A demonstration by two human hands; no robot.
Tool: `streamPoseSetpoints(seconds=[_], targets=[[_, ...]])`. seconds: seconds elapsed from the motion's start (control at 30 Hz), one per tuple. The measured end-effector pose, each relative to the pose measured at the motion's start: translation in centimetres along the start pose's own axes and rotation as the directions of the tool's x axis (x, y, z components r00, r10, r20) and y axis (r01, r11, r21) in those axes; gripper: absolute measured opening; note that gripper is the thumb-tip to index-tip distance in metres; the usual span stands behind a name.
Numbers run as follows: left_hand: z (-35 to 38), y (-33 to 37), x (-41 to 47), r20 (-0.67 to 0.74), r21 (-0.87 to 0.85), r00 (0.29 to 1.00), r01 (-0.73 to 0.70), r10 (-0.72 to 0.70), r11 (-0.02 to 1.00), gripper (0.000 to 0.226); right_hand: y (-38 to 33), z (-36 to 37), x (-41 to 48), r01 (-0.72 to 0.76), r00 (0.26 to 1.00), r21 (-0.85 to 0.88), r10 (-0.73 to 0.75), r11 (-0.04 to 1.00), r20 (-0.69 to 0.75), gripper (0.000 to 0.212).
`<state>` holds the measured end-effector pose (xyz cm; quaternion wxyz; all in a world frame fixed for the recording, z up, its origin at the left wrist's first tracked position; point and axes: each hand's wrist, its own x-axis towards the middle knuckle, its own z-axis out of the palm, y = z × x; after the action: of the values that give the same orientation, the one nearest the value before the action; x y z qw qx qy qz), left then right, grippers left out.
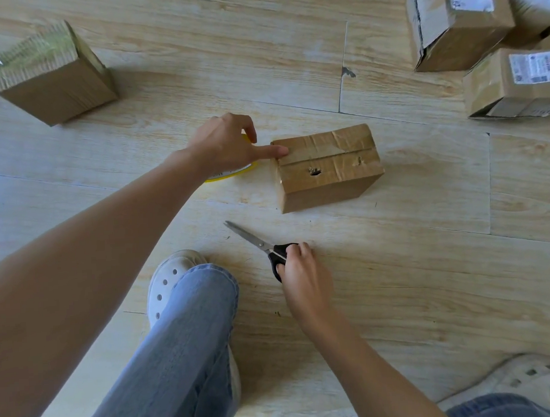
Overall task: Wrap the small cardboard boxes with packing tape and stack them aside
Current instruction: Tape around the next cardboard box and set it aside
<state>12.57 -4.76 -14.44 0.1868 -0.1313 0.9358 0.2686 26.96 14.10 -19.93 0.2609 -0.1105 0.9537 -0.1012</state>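
Note:
A small cardboard box (329, 168) lies on the wooden floor at the centre, with a hole in its top and a strip of tape along the upper flap. My left hand (224, 144) reaches over a yellow tape roll (230, 174), curled fingers on the roll and thumb pressing the box's left top edge. The roll is mostly hidden under the hand. Nearer to me, my right hand (299, 267) grips the black handles of a pair of scissors (256, 241), whose blades point up and left along the floor.
A tape-wrapped box (53, 76) stands at the far left. Several cardboard boxes with shipping labels (481, 31) crowd the top right corner. My jeans leg and white clog (175, 277) sit at the bottom centre, another clog (531, 383) at the bottom right.

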Motion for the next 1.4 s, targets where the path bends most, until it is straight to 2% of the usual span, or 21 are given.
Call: streamPoseSetpoints(seconds=[0.1, 0.2, 0.3, 0.37, 0.4, 0.47, 0.5, 0.57, 0.63, 0.7, 0.77, 0.83, 0.93, 1.0, 1.07, 1.1, 1.27, 1.33, 1.4], targets=[[0.1, 0.0, -0.2, -0.006, -0.016, 1.0, -0.003, 0.003, 1.0, 0.083, 0.1, 0.2, -0.2, 0.042, 0.999, -0.039, -0.041, 0.998, 0.017, 0.027], [0.1, 0.0, -0.3, -0.008, -0.016, 1.0, 0.008, -0.009, 1.0, 0.085, 0.3, 0.3, -0.5, 0.069, 0.996, -0.077, -0.073, 0.995, -0.055, 0.034], [0.0, 0.1, -0.2, -0.021, -0.024, 1.0, 0.019, -0.02, 1.0, 0.086, 0.8, 0.5, -0.3, 0.091, 0.995, -0.063, -0.089, 0.994, 0.037, 0.043], [-0.1, 0.2, -0.1, -0.022, -0.009, 0.999, 0.028, -0.029, 1.0, 0.084, 0.7, -0.1, -0.2, 0.089, 0.996, -0.061, -0.088, 0.994, 0.03, 0.035], [-0.2, 0.2, -0.2, -0.025, -0.006, 0.999, 0.031, -0.031, 1.0, 0.08, 0.5, -0.8, -0.1, 0.092, 0.996, -0.052, -0.093, 0.994, -0.011, 0.029], [-0.4, 0.1, -0.1, -0.035, -0.057, 0.999, 0.032, -0.034, 0.998, 0.064, -0.3, -2.6, 0.0, 0.139, 0.962, 0.032, -0.128, 0.99, -0.242, 0.019], [-0.7, 0.0, -0.1, -0.038, -0.13, 0.999, 0.023, -0.029, 0.991, 0.05, -0.9, -3.7, 0.0, 0.178, 0.912, 0.111, -0.121, 0.978, -0.391, 0.013], [-1.9, -0.2, -0.7, -0.021, -0.293, 1.0, -0.003, -0.003, 0.956, 0.027, -2.1, -6.3, 0.8, 0.29, 0.765, 0.303, -0.029, 0.908, -0.644, 0.01], [-3.2, -0.2, -1.8, 0.019, -0.371, 1.0, -0.011, 0.019, 0.928, 0.032, -3.3, -9.1, 2.1, 0.367, 0.693, 0.462, 0.093, 0.807, -0.715, 0.014], [-4.3, 0.0, -2.9, 0.056, -0.376, 0.997, -0.029, 0.054, 0.926, 0.035, -4.4, -11.4, 3.8, 0.38, 0.723, 0.603, 0.181, 0.701, -0.667, 0.026], [-5.0, 0.3, -3.9, 0.11, -0.374, 0.988, -0.058, 0.106, 0.926, 0.037, -5.2, -13.0, 5.1, 0.322, 0.833, 0.718, 0.176, 0.617, -0.525, 0.039], [-5.3, 0.6, -4.5, 0.152, -0.391, 0.976, -0.088, 0.158, 0.916, 0.037, -5.4, -13.5, 6.0, 0.235, 0.901, 0.767, 0.162, 0.598, -0.403, 0.044], [-5.3, 0.9, -4.9, 0.178, -0.411, 0.963, -0.115, 0.204, 0.904, 0.042, -5.1, -13.5, 6.5, 0.206, 0.907, 0.8, 0.196, 0.564, -0.371, 0.024], [-5.0, 0.7, -4.8, 0.177, -0.47, 0.954, -0.133, 0.241, 0.873, 0.053, -4.8, -13.2, 6.3, 0.222, 0.897, 0.814, 0.215, 0.537, -0.387, 0.011], [-4.9, 0.4, -4.9, 0.184, -0.56, 0.951, -0.105, 0.247, 0.822, 0.072, -4.5, -13.1, 6.0, 0.232, 0.887, 0.814, 0.228, 0.533, -0.402, 0.009], [-5.0, 0.1, -5.0, 0.185, -0.558, 0.954, -0.096, 0.237, 0.824, 0.071, -4.4, -13.3, 5.9, 0.231, 0.884, 0.82, 0.239, 0.524, -0.402, 0.009], [-5.5, -0.5, -6.5, 0.226, -0.424, 0.944, -0.126, 0.24, 0.897, 0.062, -2.8, -14.2, 5.6, 0.196, 0.914, 0.854, 0.225, 0.482, -0.337, 0.011], [-5.5, -0.5, -6.4, 0.201, -0.263, 0.957, -0.151, 0.208, 0.953, 0.057, -2.2, -14.3, 5.0, 0.199, 0.926, 0.858, 0.194, 0.474, -0.322, 0.011], [-4.9, -0.1, -6.3, 0.174, -0.107, 0.978, -0.1, 0.118, 0.989, 0.055, -1.5, -14.2, 4.3, 0.22, 0.922, 0.85, 0.181, 0.478, -0.341, 0.011]])
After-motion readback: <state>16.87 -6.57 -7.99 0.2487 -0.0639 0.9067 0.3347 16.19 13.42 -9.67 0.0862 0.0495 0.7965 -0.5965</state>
